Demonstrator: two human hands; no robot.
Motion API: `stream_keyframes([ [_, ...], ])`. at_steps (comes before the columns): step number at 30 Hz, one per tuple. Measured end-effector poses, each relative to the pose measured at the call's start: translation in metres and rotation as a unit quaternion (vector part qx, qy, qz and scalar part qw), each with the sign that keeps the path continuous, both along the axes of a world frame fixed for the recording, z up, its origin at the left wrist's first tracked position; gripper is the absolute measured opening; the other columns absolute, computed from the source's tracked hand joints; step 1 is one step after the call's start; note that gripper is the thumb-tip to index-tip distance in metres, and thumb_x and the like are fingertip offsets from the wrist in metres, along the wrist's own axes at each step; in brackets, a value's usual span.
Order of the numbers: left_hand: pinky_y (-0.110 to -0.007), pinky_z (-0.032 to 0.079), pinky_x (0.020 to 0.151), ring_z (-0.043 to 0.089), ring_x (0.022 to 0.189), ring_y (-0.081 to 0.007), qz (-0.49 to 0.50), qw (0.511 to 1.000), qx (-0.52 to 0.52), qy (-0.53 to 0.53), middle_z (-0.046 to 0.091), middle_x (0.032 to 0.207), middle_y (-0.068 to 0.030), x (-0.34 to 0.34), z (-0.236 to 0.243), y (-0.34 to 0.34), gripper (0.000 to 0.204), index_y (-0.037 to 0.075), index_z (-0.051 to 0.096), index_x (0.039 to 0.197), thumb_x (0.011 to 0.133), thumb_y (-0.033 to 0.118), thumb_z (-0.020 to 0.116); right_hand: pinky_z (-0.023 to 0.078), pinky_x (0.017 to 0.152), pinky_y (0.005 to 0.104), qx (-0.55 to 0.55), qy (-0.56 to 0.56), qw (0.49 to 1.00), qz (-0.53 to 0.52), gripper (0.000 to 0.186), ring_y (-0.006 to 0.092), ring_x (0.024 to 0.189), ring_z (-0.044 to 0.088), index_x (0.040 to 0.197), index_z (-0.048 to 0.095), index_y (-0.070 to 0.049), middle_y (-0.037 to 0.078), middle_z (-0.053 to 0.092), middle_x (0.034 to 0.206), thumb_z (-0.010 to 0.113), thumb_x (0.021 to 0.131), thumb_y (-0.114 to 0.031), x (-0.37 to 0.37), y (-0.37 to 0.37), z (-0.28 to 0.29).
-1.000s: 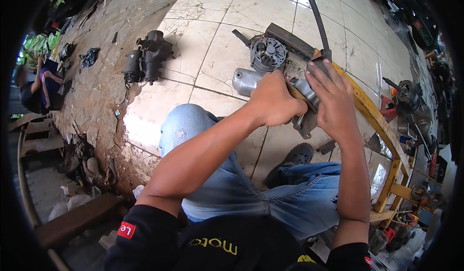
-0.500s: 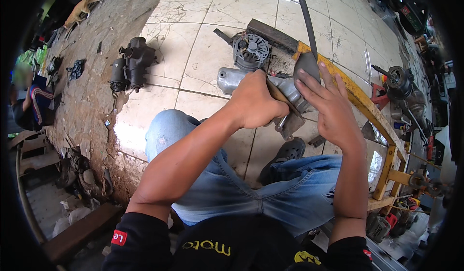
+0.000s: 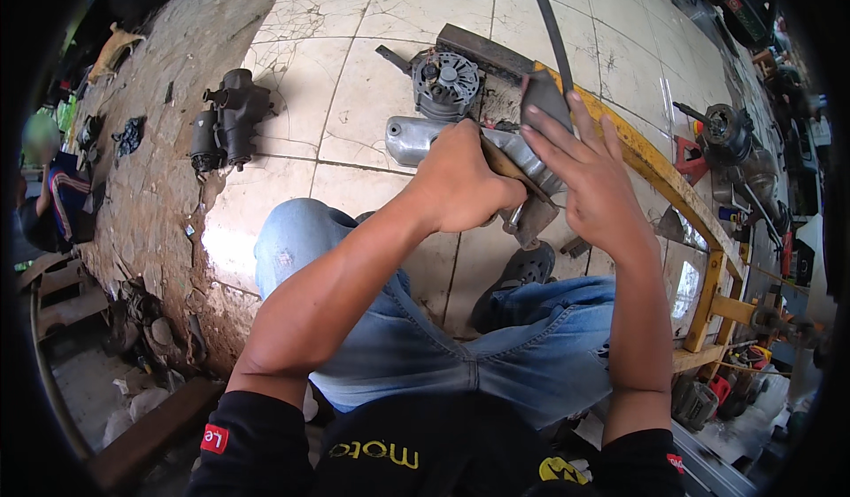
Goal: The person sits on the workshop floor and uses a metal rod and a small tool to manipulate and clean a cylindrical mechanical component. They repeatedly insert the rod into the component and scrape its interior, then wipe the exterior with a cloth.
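1. The left hand was curled firmly over the silver metal housing, its grip drawn in round the part; the fingertips were hidden beneath. Such a hold probably steadied it against pressure from the other side.
2. The right hand had its fingers stretched out and spread across a dark sheet, perhaps abrasive paper. Its thumb was out of sight, so whether this grip pinched the sheet or merely pressed on it could not be told.
3. The housing lay low in front of the person, above the tiled floor, near the finned, alternator-like unit and the yellow metal frame; keeping it there presumably left it within easy reach.
4. Yellow lettering crossed the black shirt, and a red label with pale characters marked the left sleeve. No markings could be made out on the housing.
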State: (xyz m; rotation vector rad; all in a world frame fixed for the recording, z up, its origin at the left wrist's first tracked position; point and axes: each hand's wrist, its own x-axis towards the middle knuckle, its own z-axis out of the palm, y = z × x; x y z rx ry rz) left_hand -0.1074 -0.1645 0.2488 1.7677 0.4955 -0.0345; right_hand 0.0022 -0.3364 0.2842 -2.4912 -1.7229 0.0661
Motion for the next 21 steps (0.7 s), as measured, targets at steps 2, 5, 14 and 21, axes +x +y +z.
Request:
stream_keyframes([
  [2,-0.036,0.052,0.057,0.065,0.058,-0.029,0.018,0.999,-0.037,-0.02,0.063,0.065,-0.0219,-0.002,0.0,0.0,0.048,-0.019,0.054,0.081,0.06,0.02,0.073,0.012,0.119,0.0597,0.022,0.004,1.0,0.021,0.077,0.0283,0.148,0.024,0.136,0.057,-0.022,-0.003,0.045,0.15,0.057,0.068,0.014,0.004,0.015,-0.007],
  [5,-0.036,0.053,0.059,0.066,0.064,-0.0263,0.016,0.998,-0.057,0.018,0.064,0.069,-0.0225,-0.006,0.009,0.003,0.047,-0.019,0.055,0.082,0.059,0.018,0.073,0.011,0.119,0.0607,0.025,-0.001,1.0,0.009,0.069,0.028,0.147,0.027,0.131,0.061,-0.022,-0.003,0.051,0.144,0.057,0.071,0.012,0.004,-0.002,0.004],
  [14,-0.037,0.054,0.066,0.067,0.071,-0.0315,0.012,1.0,-0.002,-0.009,0.066,0.079,-0.0273,-0.01,-0.001,0.003,0.053,-0.019,0.056,0.085,0.057,0.023,0.074,0.015,0.117,0.0632,0.018,-0.01,1.0,0.02,0.065,0.0274,0.145,0.03,0.125,0.065,-0.024,-0.004,0.056,0.138,0.058,0.07,0.011,-0.001,0.011,-0.004],
  [21,-0.035,0.052,0.059,0.066,0.064,-0.027,0.011,1.0,-0.022,0.012,0.065,0.068,-0.021,-0.013,0.002,0.004,0.041,-0.015,0.059,0.076,0.058,0.019,0.072,0.015,0.117,0.062,0.036,-0.033,0.999,0.016,0.07,0.0275,0.146,0.028,0.127,0.064,-0.025,-0.006,0.055,0.14,0.057,0.068,0.012,0.003,0.005,-0.007],
])
